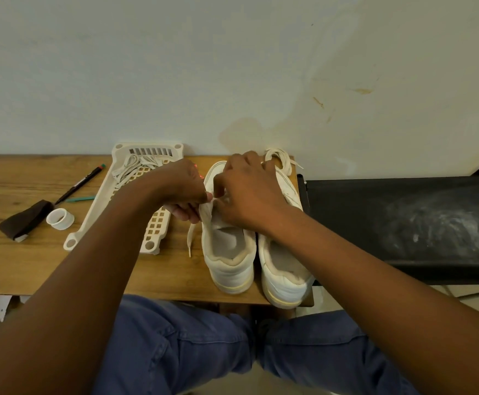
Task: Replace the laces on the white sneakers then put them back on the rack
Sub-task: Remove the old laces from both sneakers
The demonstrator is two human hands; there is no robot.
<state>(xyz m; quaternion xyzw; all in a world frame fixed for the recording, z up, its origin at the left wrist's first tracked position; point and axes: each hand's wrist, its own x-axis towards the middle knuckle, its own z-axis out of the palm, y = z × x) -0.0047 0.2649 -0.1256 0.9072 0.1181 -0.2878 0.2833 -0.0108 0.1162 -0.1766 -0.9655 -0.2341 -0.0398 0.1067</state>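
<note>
On the desk [18,269], near its front-right edge, left hand [185,192] and right hand [249,192] fingers pinch a lace [190,238] over the left sneaker [229,252]; basket [90,220] just beside.

Looked like a home room, not a workshop: wood-grain bench [33,260] pushed against a stained, scuffed painted wall [175,67], pens [78,185] and a tape roll [60,219] lying loose, dusty black fabric rack [403,212] beside it, tiled floor below.
</note>
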